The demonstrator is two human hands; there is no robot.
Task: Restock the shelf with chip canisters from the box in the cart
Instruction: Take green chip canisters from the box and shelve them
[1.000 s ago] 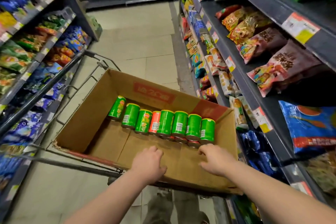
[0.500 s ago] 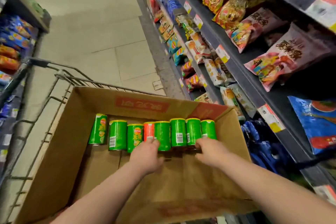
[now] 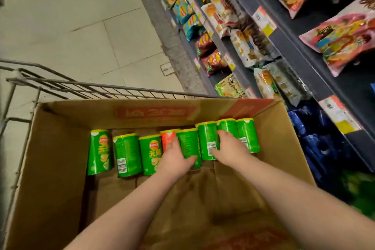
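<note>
Canisters (image 3: 127, 154) along box (image 3: 52, 158) far wall; L hand (image 3: 174, 160), R hand (image 3: 229, 148) grip.

A cardboard box (image 3: 60, 148) sits in a wire cart (image 3: 85, 88) beside a snack shelf (image 3: 294, 46). Eight chip canisters (image 3: 126, 154), seven green and one red, lie in a row against the box's far wall. The left hand (image 3: 174, 160) rests across the red canister (image 3: 167, 138) and its green neighbour. The right hand (image 3: 229, 148) covers a green one near the row's right end. Blur hides whether either hand actually grips
</note>
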